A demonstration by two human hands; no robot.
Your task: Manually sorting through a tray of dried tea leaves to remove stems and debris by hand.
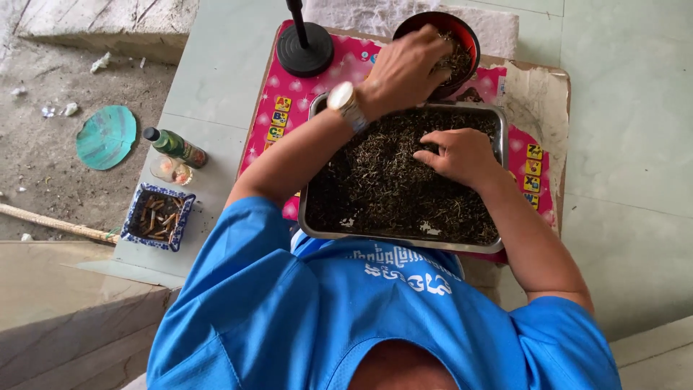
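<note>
- Left hand (404, 68) reaches forward over the far rim of the tray (317, 217); fingers curled down into the red bowl (462, 32), bunched on dried leaves there. Whether it's actually pinching any, I can't tell: fingertips are hidden.
- Right hand (458, 155) lies on the dried leaves (375, 180) in the tray, fingers loosely spread and pointing left, touching the pile, not clamped on anything.
- Tray: metal, rectangular, long axis left-right, right in front of the torso on a pink mat (278, 115).
- Bowl touches or sits just beyond the tray's far right corner. The left hand is on it; the right is nearer the body, well inside the tray.
- Black stand base (304, 50) on the mat, left of the bowl.
- Off to the left on the floor: green bottle (177, 146), blue dish (157, 217) of butts, teal fan (107, 137).
</note>
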